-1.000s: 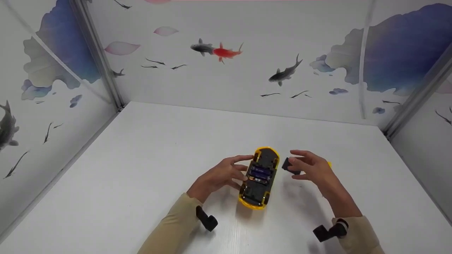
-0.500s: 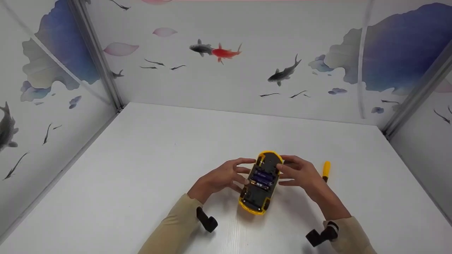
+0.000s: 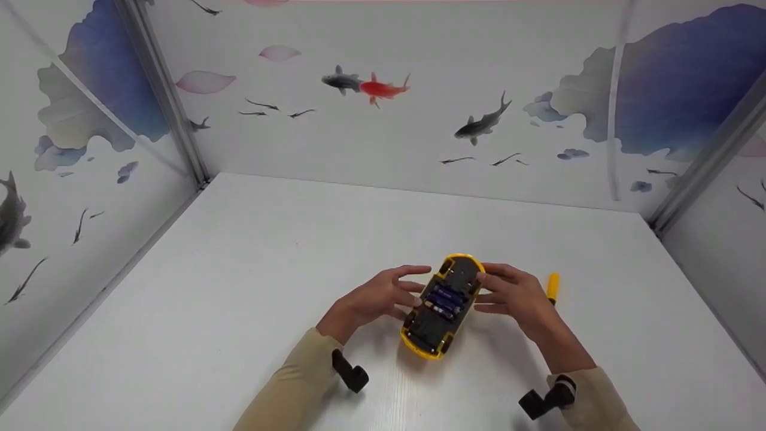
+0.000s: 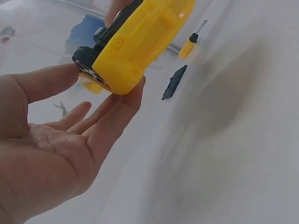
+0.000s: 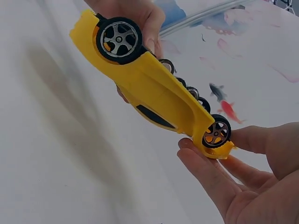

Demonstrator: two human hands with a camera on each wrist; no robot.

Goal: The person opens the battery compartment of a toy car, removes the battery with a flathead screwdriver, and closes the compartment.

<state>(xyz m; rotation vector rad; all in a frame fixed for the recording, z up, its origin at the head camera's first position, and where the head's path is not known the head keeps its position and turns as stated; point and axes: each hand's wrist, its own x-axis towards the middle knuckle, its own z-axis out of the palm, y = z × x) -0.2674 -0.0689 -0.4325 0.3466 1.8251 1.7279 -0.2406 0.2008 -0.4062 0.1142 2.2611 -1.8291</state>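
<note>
The white table (image 3: pixel 269 269) is enclosed by white walls (image 3: pixel 383 143), which are decorated with blue shapes, pink petals and fish. The person's forearms are covered by tan sleeves (image 3: pixel 293 377), and a small black camera (image 3: pixel 351 372) is worn at each wrist.

A yellow toy car (image 5: pixel 156 91) is held up between the two hands, above the table, where its shadow is cast. It is turned over, so that its dark underside is faced toward the head view. One end of the car is pinched by the left hand (image 3: pixel 383 296), the thumb being set at a wheel and fingertips at the yellow body. The other end is pinched by the right hand (image 3: pixel 517 296), its fingers likewise narrowed onto wheel and body.

Beyond the right hand, a screwdriver (image 3: pixel 553 287) with a yellow handle is laid on the table. Near it, in the left wrist view, a flat black piece (image 4: pixel 174 83) is seen on the table. Dark blue batteries (image 3: pixel 446 301) are seated side by side in the car's underside.
</note>
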